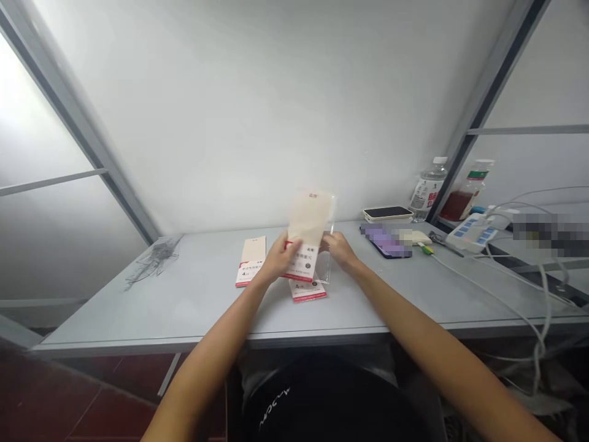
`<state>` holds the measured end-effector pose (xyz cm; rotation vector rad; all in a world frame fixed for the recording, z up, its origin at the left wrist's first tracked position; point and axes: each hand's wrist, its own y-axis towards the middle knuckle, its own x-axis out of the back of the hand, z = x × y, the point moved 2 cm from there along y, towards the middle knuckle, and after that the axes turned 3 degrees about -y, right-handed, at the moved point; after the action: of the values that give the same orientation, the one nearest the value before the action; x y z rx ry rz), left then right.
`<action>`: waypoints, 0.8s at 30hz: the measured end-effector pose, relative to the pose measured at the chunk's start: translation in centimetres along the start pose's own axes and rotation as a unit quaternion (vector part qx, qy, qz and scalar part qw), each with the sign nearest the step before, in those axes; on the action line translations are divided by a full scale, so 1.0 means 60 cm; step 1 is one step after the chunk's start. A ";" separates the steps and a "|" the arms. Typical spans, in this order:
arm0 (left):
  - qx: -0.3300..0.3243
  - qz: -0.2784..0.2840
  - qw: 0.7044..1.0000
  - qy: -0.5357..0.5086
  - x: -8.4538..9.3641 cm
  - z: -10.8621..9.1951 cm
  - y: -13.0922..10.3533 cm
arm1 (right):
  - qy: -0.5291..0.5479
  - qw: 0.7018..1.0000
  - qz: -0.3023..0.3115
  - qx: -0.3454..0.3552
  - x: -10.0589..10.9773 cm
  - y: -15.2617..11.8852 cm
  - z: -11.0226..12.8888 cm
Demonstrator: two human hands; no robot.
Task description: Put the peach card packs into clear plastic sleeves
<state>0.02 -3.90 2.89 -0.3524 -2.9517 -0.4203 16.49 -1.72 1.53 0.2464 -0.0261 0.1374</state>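
My left hand (277,256) grips a flat cream packet (309,216) by its left side, thumb across the front. Its lower part is a white label with dark print and a red bottom edge. A clear plastic sleeve (326,267) shows along the packet's right side; whether the packet is fully inside it, I cannot tell. My right hand (341,248) pinches the sleeve at the right edge, its fingertips partly hidden. A similar packet (309,296) lies on the desk below, partly covered. Another packet (254,250) rests left of my left hand.
On the grey desk (202,307), a tangled dark scribble-like patch (154,261) is at the left. To the right are a phone (389,213), a purple item (386,239), a bottle (427,190), a jar (464,193), a power strip (473,232) and white cables (488,288).
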 end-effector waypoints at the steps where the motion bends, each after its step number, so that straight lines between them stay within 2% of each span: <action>1: -0.013 -0.050 0.999 0.002 0.004 0.002 0.003 | 0.024 1.000 0.015 0.003 -0.001 -0.001 0.001; 3: -0.038 -0.139 0.990 0.002 0.012 0.007 0.008 | 0.064 0.997 0.041 0.008 -0.002 -0.002 0.003; 5: -0.057 -0.196 0.979 -0.002 0.019 0.013 0.013 | 0.104 0.993 0.060 0.004 -0.003 -0.004 0.005; 9: -0.089 -0.275 0.957 -0.005 0.032 0.016 0.015 | 0.192 0.976 0.104 -0.025 -0.009 -0.010 0.009; 12: -0.105 -0.321 0.941 0.005 0.040 0.011 0.011 | 0.237 0.965 0.113 -0.031 -0.011 -0.015 0.015; 16: -0.121 -0.332 0.935 0.016 0.036 0.000 0.003 | 0.263 0.956 0.123 -0.043 -0.014 -0.017 0.018; 20: -0.141 -0.300 0.943 0.015 0.021 -0.009 -0.004 | 0.264 0.954 0.122 -0.070 -0.020 -0.015 0.014; 24: -0.116 -0.271 0.955 0.027 0.014 -0.003 -0.003 | 0.241 0.960 0.116 -0.078 -0.026 -0.017 0.012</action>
<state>-0.81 -3.93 3.13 0.4584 -2.9100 -0.8231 15.09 -3.07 1.91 0.0458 0.4202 0.4245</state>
